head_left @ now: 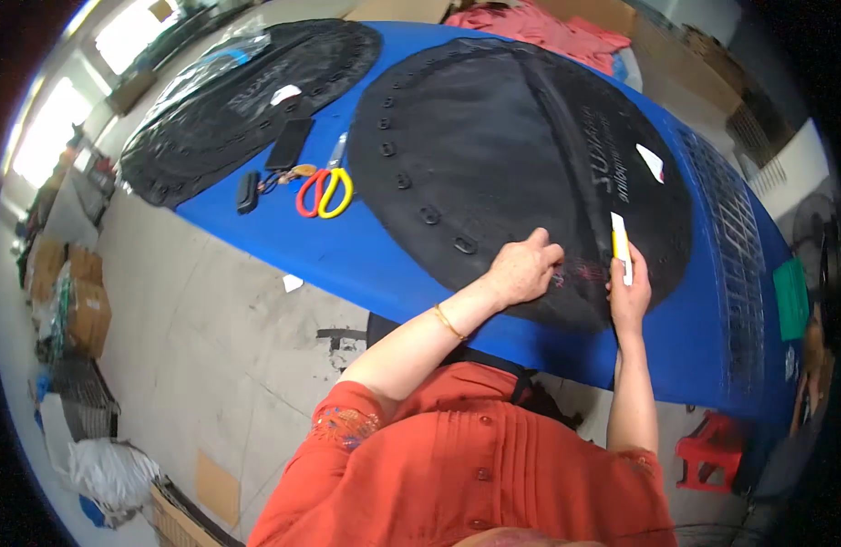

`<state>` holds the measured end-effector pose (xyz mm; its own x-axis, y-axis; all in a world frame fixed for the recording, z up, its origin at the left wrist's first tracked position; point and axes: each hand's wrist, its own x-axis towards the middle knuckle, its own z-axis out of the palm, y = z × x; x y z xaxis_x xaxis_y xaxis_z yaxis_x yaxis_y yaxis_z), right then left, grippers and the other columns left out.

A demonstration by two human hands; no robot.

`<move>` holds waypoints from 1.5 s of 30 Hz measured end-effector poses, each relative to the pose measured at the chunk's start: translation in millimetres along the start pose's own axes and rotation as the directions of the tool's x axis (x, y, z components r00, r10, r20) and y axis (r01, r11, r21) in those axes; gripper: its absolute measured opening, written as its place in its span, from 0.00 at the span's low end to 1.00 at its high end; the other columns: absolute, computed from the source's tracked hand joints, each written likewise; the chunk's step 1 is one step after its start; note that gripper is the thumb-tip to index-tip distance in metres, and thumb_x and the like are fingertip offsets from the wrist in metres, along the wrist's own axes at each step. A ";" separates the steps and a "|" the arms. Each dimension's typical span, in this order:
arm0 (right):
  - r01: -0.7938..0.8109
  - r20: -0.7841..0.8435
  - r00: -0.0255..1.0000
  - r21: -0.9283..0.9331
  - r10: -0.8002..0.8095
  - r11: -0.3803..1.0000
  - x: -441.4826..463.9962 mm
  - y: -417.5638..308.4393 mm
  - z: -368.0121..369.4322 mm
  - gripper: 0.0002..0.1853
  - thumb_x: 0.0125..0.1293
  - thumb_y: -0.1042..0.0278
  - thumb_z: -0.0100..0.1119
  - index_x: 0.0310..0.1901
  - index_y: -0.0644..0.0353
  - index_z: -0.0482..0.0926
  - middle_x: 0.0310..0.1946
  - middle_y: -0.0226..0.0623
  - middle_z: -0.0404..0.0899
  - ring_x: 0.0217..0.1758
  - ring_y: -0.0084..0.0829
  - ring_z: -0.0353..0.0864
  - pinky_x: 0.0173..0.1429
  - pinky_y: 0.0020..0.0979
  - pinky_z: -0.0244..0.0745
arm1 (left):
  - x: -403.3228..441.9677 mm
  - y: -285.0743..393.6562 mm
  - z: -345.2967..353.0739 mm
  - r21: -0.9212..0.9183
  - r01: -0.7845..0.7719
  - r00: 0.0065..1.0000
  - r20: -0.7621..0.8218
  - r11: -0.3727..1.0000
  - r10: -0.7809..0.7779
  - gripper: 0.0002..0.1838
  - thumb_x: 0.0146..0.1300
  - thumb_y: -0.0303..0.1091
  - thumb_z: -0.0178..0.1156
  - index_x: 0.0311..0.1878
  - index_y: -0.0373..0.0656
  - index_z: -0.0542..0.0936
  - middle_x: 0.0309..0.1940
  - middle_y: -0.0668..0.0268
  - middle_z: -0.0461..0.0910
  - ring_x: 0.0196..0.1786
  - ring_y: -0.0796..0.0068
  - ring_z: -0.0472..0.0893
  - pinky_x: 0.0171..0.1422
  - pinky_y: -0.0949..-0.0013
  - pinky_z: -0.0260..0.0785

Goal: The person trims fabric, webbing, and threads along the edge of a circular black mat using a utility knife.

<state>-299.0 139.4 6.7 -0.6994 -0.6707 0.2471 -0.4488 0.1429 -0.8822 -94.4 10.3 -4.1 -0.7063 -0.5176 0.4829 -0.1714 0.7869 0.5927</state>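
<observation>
A large round black mat (475, 128) lies on the blue table, with pale lettering and a row of small loops or slots along its edge. My left hand (527, 267) rests on its near part, fingers curled down close to some small reddish marks (589, 273). What the fingertips pinch, if anything, is hidden. To the right, my right hand (632, 296) is closed around a slim white-and-yellow tool (619, 246) that points away from me, over the mat. The tool's exact kind is unclear. A white scrap (651, 163) lies farther up the mat.
Left of the mat are red-and-yellow-handled scissors (325, 192), a black phone (289, 144) and keys with a black fob (248, 191). A second black mat (320, 68) lies behind them. A wire grid (726, 237) covers the table's right side; a red stool (709, 451) stands below.
</observation>
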 end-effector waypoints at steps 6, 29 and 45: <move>0.000 0.004 1.000 -0.008 0.000 1.000 -1.5 -5.2 0.4 0.21 0.76 0.66 0.63 0.67 0.54 0.78 0.31 0.29 0.83 0.25 0.18 0.78 0.31 0.25 0.76 | -1.1 1.3 -3.3 0.002 0.019 0.999 0.033 1.000 -0.019 0.09 0.65 0.29 0.62 0.48 0.48 0.83 0.43 0.55 0.77 0.42 0.45 0.83 0.46 0.48 0.80; 0.146 0.285 0.932 0.264 -0.222 0.953 44.5 -28.5 50.8 0.24 0.70 0.69 0.67 0.65 0.59 0.74 0.54 0.49 0.85 0.56 0.44 0.88 0.60 0.39 0.80 | 0.2 19.6 -18.0 0.064 0.074 0.990 0.115 0.995 -0.081 0.17 0.63 0.20 0.61 0.54 0.45 0.83 0.42 0.55 0.78 0.35 0.51 0.83 0.39 0.55 0.79; -0.261 0.543 0.839 0.447 -0.028 0.856 0.8 -28.7 51.2 0.28 0.69 0.66 0.70 0.67 0.64 0.71 0.45 0.50 0.86 0.47 0.41 0.90 0.51 0.41 0.82 | -11.3 27.7 -7.3 -0.159 0.493 0.865 -0.016 0.855 -0.501 0.14 0.69 0.24 0.67 0.53 0.37 0.74 0.41 0.56 0.82 0.40 0.62 0.87 0.44 0.64 0.80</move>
<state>-258.2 97.5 11.7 -0.2719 -0.9622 0.0146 0.0470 -0.0284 -0.9985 -86.2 35.5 11.5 -0.5141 -0.8477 0.1308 -0.3858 0.3647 0.8474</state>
